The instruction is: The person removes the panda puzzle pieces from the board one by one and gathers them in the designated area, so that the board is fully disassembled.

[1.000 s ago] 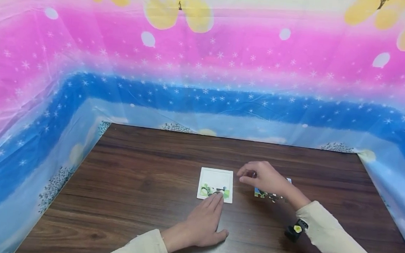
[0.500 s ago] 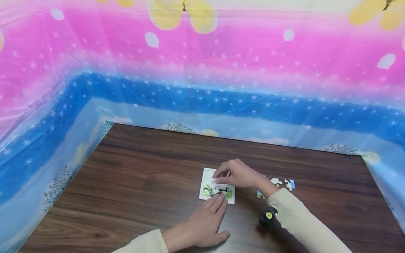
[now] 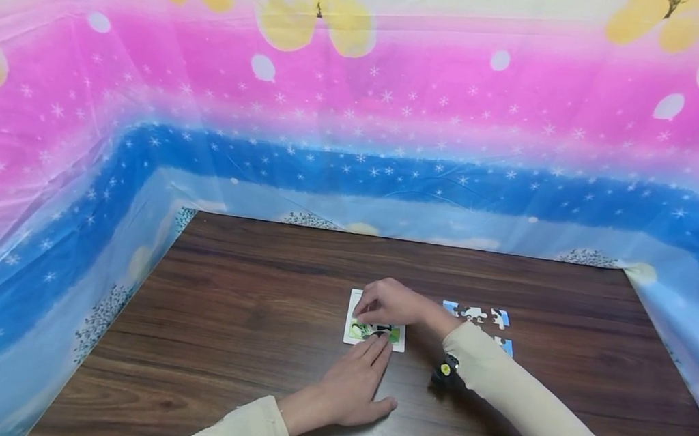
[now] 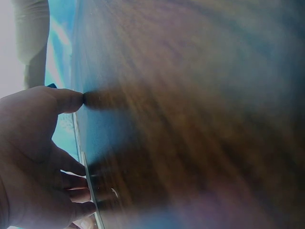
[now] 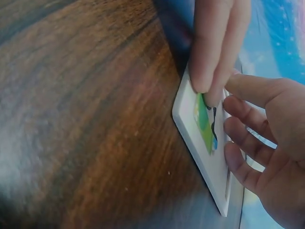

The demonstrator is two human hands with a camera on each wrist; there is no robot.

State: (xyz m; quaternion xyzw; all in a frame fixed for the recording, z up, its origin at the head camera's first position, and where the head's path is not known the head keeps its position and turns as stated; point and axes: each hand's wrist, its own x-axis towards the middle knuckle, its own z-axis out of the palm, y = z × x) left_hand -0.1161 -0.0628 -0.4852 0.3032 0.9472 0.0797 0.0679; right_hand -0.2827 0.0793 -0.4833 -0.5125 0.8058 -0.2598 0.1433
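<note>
A white square puzzle board point(image 3: 352, 299) lies on the table, with a green strip of cow picture point(image 3: 394, 336) along its near side. My left hand point(image 3: 354, 380) lies flat with straight fingers, their tips pressing the board's near edge. In the left wrist view, that hand's thumb point(image 4: 71, 101) touches the tabletop. Over the board's upper part, my right hand point(image 3: 391, 303) has bent fingers and thumb brought together. The right wrist view shows its fingertips point(image 5: 232, 125) right at the board surface, beside the green picture part point(image 5: 204, 121). I cannot tell whether a puzzle piece is between them.
Several loose puzzle pieces point(image 3: 474, 315) with blue, white and dark parts lie right of the board, some partly behind the right sleeve point(image 3: 516, 375). The dark wooden table point(image 3: 245, 292) is bordered by a patterned cloth point(image 3: 354, 163) at the back and sides.
My right hand has moved left from beside the loose pieces to over the board, and its fingertips have come down to it. The left hand stays at the near edge.
</note>
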